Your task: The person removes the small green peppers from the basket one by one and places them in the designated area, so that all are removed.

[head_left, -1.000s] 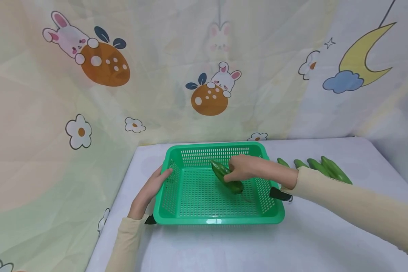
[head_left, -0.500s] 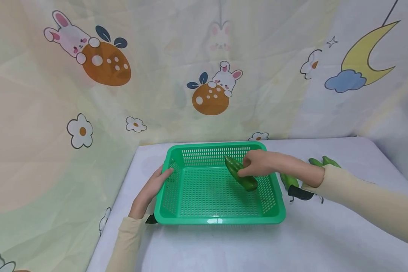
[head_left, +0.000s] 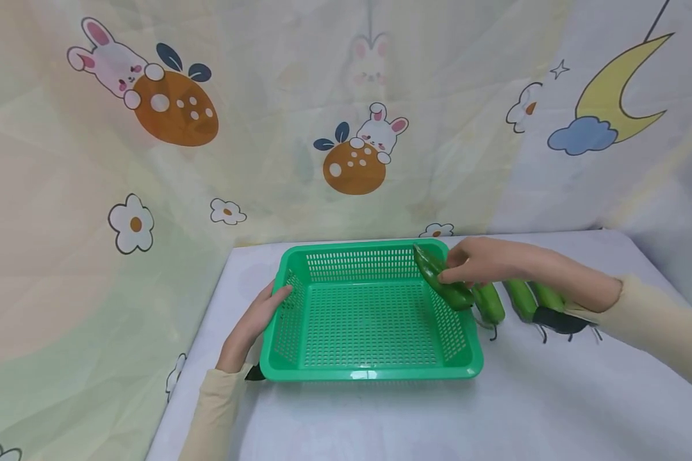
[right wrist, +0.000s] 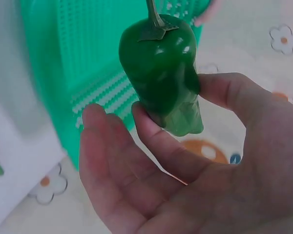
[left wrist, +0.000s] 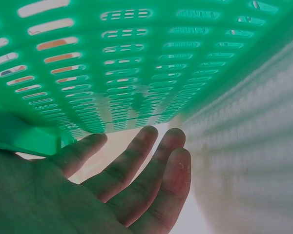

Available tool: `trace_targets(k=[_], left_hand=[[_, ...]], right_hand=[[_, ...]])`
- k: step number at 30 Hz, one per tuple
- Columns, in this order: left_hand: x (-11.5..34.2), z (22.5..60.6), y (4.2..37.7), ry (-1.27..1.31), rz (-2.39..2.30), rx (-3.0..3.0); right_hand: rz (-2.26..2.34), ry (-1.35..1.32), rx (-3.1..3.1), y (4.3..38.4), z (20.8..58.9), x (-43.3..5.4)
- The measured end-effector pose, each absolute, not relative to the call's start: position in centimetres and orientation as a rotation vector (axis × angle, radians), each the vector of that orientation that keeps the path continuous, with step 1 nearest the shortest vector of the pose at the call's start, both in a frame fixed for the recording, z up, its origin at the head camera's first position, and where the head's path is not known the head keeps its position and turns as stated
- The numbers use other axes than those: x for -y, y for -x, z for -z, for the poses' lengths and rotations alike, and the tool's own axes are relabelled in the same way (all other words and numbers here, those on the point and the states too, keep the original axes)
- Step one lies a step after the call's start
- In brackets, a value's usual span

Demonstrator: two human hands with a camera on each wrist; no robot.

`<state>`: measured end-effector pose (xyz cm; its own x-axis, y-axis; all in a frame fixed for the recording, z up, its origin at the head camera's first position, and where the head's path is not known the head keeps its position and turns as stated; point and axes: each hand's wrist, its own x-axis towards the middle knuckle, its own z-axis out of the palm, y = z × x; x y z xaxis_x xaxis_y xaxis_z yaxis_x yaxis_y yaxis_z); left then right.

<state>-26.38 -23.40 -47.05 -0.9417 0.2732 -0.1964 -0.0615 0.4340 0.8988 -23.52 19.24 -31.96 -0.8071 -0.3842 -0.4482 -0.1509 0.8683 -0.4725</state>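
A glossy green pepper (head_left: 441,282) is pinched between the thumb and fingers of my right hand (head_left: 478,259), over the right rim of the green plastic basket (head_left: 375,374). In the right wrist view the pepper (right wrist: 158,63) has its stem end up, and the other fingers are bent away from it. My left hand (head_left: 259,314) holds the basket's left side, thumb over the rim. From the left wrist view, that hand's fingers (left wrist: 151,183) lie outside the slotted wall, loosely bent; the thumb's grip is hidden there.
Several more green peppers (head_left: 489,306) lie on the white tablecloth (head_left: 375,422) right of the basket, partly covered by the right arm. A printed cloth backdrop (head_left: 277,128) with rabbits and flowers rises behind the table and along its sides.
My right hand has carried the pepper rightward and upward, from over the basket's middle to its right rim. The left hand and basket have stayed in place.
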Motion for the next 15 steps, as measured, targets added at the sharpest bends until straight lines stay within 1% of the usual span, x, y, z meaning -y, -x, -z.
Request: trace_targets(k=[7,15], left_hand=[[23.3,47.2,26.6,-0.200,-1.511,-2.372],[23.6,47.2,26.3,-0.150,-1.511,-2.379]], right_hand=[[0.578,0.287,-2.533,23.4,31.3,-24.5],[0.441,0.225,-2.626,24.6,33.0,-32.3]])
